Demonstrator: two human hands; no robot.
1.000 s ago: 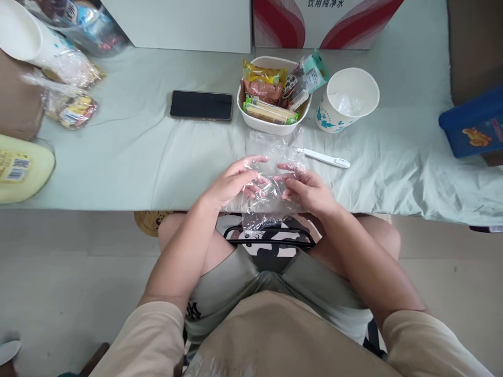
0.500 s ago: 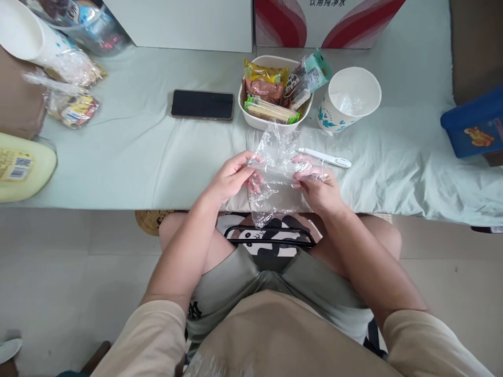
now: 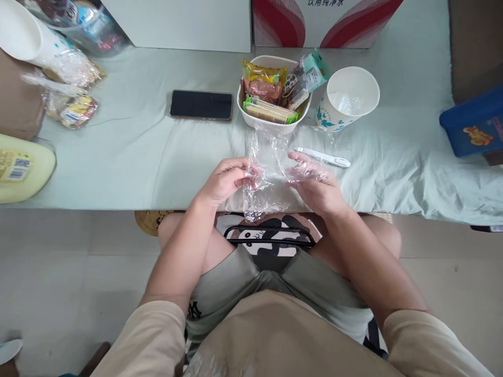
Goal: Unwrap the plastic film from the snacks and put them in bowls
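Note:
A crinkled clear plastic bag (image 3: 267,173) is stretched between my two hands at the front edge of the cloth-covered surface. My left hand (image 3: 228,180) pinches its left side between thumb and fingers. On the other side, my right hand (image 3: 316,183) has the film across its fingers and between them and the thumb, with the index finger held apart. Whether those fingers are inside the bag I cannot tell. Just behind the right hand lies a white pen-like cutter (image 3: 324,157). Farther back is a white bowl (image 3: 243,116) of wrapped snacks (image 3: 271,110).
A paper cup (image 3: 346,99) with clear film inside stands right of the bowl. The phone (image 3: 201,104) lies left of it. Boxes (image 3: 330,26) line the back. At far left are a yellow bottle (image 3: 27,167) and bagged snacks (image 3: 76,110); a blue container (image 3: 471,125) is at far right.
Both hands have shifted slightly left with the plastic bag. The right hand's fingers are more spread, and the bag's upper part has flattened out.

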